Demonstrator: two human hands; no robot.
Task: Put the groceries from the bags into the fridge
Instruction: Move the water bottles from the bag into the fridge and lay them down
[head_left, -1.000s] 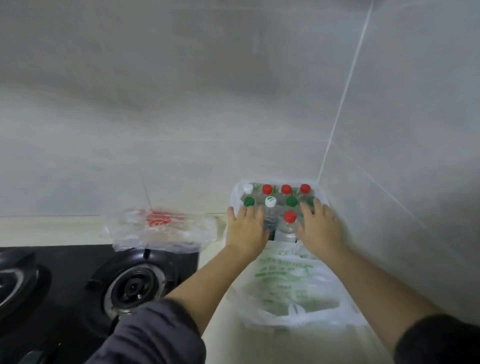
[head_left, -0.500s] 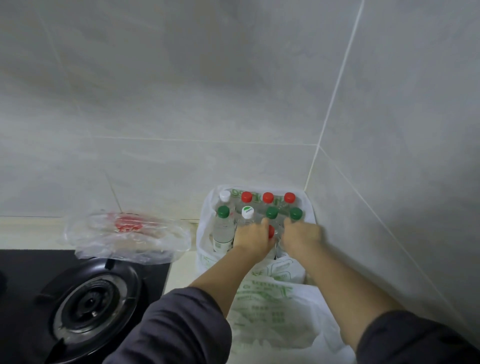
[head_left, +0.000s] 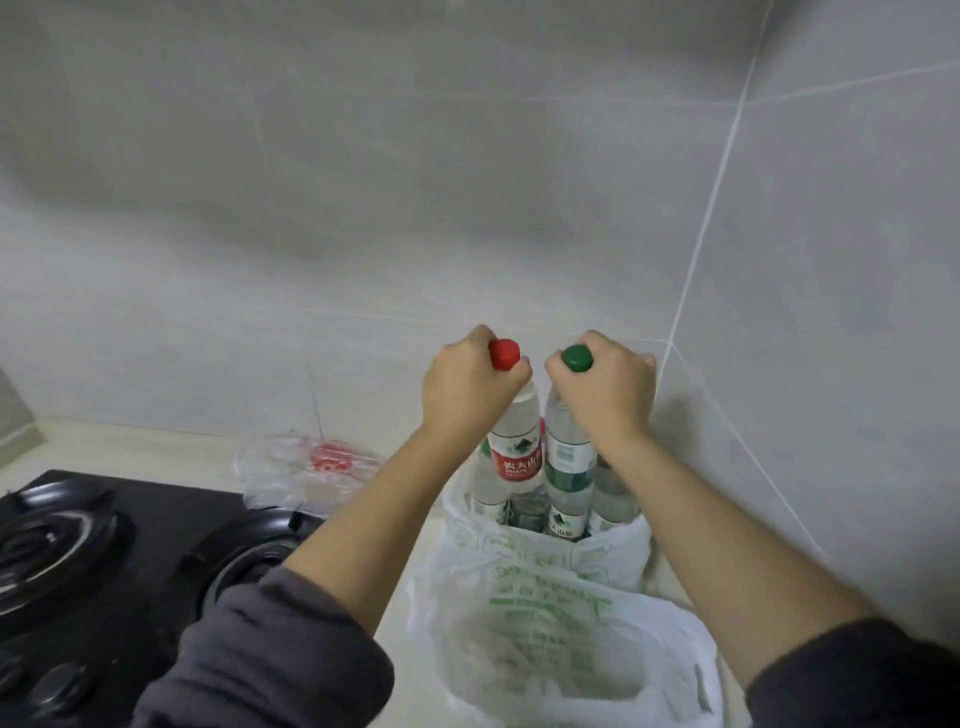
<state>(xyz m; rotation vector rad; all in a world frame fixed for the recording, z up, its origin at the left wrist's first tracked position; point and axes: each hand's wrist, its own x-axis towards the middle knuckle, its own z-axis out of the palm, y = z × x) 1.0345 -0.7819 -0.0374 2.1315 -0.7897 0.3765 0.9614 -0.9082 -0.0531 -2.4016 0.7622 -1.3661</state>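
A grey tiled wall (head_left: 363, 208) is filling the background, and a black gas stove (head_left: 104, 561) is sitting on the counter at the left. A white plastic bag (head_left: 613, 551) with green print is standing in the corner, holding more upright bottles. A clear bag (head_left: 311, 467) is lying beside the stove. The left hand (head_left: 465, 387) is gripping the neck of a red-capped bottle (head_left: 517, 447), and the right hand (head_left: 608, 389) is gripping the neck of a green-capped bottle (head_left: 569, 457). Both bottles are hanging upright, side by side, partly above the bag's mouth.

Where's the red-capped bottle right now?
In the head view, the red-capped bottle is gripped at its neck by the left hand, over the white bag, just left of the green-capped bottle in the right hand.
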